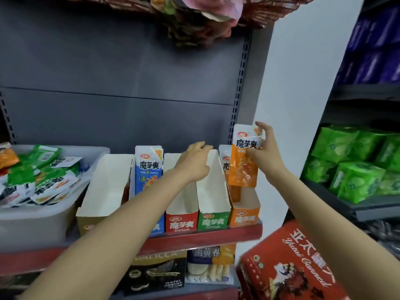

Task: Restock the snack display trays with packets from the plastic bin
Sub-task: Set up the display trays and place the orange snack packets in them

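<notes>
Five cardboard display trays stand in a row on the shelf: tan (104, 187), blue (159, 227), red (181, 221), green (213, 220) and orange (244, 215). My right hand (265, 148) pinches an orange packet (244, 156) upright above the orange tray, which holds more packets (225, 161) at its back. My left hand (194, 161) rests on the top edge of the wall between the red and green trays, fingers curled over it. A blue packet (148, 169) stands in the blue tray. The grey plastic bin (32, 215) at the left holds several green, white and orange packets.
The shelf's red front edge (205, 237) runs below the trays. Boxes of wafers (158, 271) and egg rolls (211, 265) sit on the shelf beneath. A red carton (290, 265) is at lower right. Green packs (357, 163) fill the right-hand shelf. Snack bags hang overhead.
</notes>
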Tool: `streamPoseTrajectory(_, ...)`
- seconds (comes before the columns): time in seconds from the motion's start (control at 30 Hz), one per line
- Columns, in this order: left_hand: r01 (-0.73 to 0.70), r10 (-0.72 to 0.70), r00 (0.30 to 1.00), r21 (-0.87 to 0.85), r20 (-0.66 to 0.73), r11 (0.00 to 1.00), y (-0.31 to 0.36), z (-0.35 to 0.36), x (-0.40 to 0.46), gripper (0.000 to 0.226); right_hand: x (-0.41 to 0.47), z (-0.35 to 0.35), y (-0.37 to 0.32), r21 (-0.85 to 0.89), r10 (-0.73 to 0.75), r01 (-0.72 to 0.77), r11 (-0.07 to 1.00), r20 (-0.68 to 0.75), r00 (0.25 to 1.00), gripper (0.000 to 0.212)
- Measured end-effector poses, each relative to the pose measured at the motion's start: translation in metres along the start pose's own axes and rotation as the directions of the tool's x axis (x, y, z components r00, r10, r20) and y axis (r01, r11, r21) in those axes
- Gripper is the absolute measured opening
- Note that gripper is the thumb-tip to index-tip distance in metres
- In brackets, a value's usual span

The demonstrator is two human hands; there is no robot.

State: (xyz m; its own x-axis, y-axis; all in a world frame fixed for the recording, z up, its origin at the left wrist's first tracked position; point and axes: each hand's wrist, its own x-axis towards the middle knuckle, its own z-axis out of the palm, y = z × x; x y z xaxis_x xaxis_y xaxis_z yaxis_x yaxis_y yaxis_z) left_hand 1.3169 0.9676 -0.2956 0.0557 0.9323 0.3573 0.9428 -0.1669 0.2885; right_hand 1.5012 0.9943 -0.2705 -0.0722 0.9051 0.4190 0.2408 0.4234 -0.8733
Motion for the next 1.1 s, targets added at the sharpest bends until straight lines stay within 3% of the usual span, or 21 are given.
streamPoseTrajectory(0.13, 0.010, -0.012, 0.999, 0.044, 0.036, 0.999, -0.001, 0.006, 0.009, 0.058, 0.004, 0.008, 0.013, -0.127, -0.027, 0.036, 0.991, 0.075, 0.997, 0.068)
streamPoseTrajectory(0.33, 0.019, -0.019, 1.000, 0.029, -0.022, 0.999, -0.002, 0.012, 0.010, 0.055, 0.003, 0.020, 0.032, -0.313, -0.067, 0.112, 0.943, 0.152, 0.986, 0.062)
streamPoseTrajectory(0.47, 0.021, -0.021, 1.000, 0.025, -0.018, 0.999, -0.004, 0.011, 0.009, 0.057, 0.002, 0.024, 0.039, -0.510, -0.118, 0.208, 0.834, 0.204, 0.972, 0.050)
streamPoseTrajectory(0.67, 0.030, -0.029, 0.998, 0.009, -0.050, 1.000, -0.001, 0.007, 0.007, 0.057, 0.012, 0.024, 0.034, -0.674, -0.215, 0.345, 0.653, 0.272, 0.938, 0.036)
streamPoseTrajectory(0.9, 0.033, -0.033, 0.999, 0.006, -0.033, 0.999, -0.002, 0.004, 0.010, 0.055, 0.023, 0.024, 0.026, -0.436, -0.185, 0.245, 0.866, 0.177, 0.967, 0.020)
streamPoseTrajectory(1.1, 0.036, -0.036, 0.999, 0.009, -0.036, 0.999, -0.001, 0.005, 0.011, 0.054, 0.026, 0.025, 0.035, -0.317, -0.167, 0.211, 0.925, 0.160, 0.973, 0.005)
